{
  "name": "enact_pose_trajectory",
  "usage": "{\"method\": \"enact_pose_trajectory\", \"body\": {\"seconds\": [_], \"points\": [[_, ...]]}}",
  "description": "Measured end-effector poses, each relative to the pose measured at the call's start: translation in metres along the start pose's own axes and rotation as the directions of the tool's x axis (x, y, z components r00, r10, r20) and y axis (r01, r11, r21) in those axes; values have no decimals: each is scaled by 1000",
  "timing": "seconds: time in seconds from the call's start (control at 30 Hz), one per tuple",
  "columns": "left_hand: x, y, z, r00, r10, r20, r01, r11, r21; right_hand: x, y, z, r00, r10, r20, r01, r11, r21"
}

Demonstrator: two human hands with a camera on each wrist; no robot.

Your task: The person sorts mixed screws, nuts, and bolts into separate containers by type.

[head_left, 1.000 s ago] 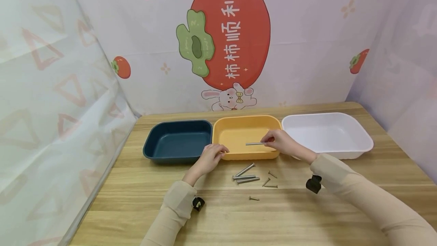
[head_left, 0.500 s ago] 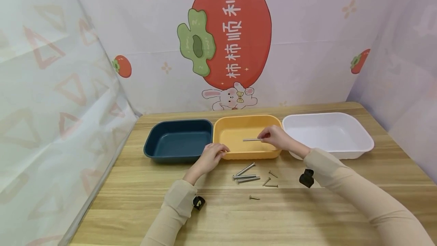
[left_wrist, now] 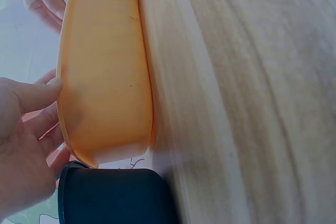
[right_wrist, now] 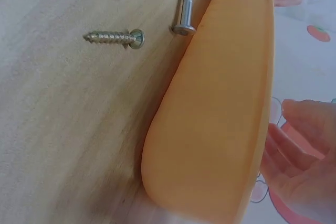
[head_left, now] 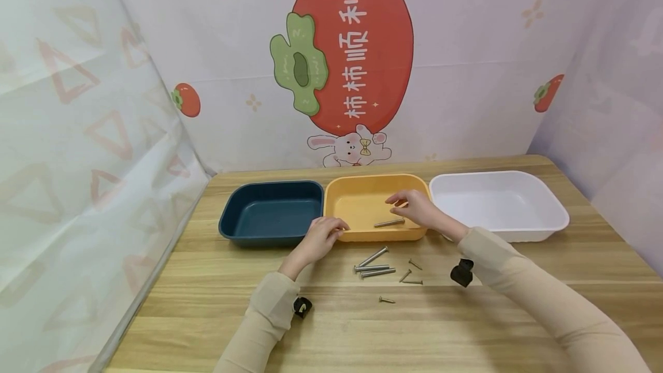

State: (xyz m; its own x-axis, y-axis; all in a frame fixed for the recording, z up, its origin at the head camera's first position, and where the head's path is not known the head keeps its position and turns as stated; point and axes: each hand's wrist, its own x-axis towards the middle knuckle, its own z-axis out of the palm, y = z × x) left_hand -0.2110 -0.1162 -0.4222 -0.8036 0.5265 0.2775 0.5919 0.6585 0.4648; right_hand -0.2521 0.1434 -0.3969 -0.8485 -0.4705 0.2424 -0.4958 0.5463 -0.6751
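Observation:
A yellow tray (head_left: 362, 236) stands in the middle of the table, and my left hand (head_left: 322, 238) grips its near rim at the left corner, thumb tip at the edge, as the left wrist view (left_wrist: 31, 140) also shows. My right hand (head_left: 414, 208) hovers over the tray's right part, fingers apart and holding nothing. Beneath it a long metal bolt (head_left: 389, 223) lies inside the tray. On the table before the tray are three more long bolts (head_left: 374, 257) and several small screws (head_left: 412, 282); one screw (right_wrist: 113, 38) is close in the right wrist view.
A dark teal tray (head_left: 271, 242) adjoins the yellow one on the left. To its right stands a white tray (head_left: 533, 235). The wooden table (head_left: 414, 338) reaches toward the person, and a printed cloth (head_left: 228, 131) hangs behind.
The right hand moved slightly left and farther over the yellow tray, then let go of the bolt, which now lies inside. Its fingers have spread. The left hand has stayed at the rim.

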Motion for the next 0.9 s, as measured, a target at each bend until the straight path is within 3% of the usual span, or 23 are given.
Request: {"method": "enact_pose_trajectory", "body": {"seconds": [0.47,0.9], "points": [[2,-3,1,1000,-5,10,5,1000,-27,-29,-17,-2,997,-68,19,67,995,79],[2,-3,1,1000,-11,10,11,999,-34,-49,-30,13,981,-137,141,126,989,82]]}}
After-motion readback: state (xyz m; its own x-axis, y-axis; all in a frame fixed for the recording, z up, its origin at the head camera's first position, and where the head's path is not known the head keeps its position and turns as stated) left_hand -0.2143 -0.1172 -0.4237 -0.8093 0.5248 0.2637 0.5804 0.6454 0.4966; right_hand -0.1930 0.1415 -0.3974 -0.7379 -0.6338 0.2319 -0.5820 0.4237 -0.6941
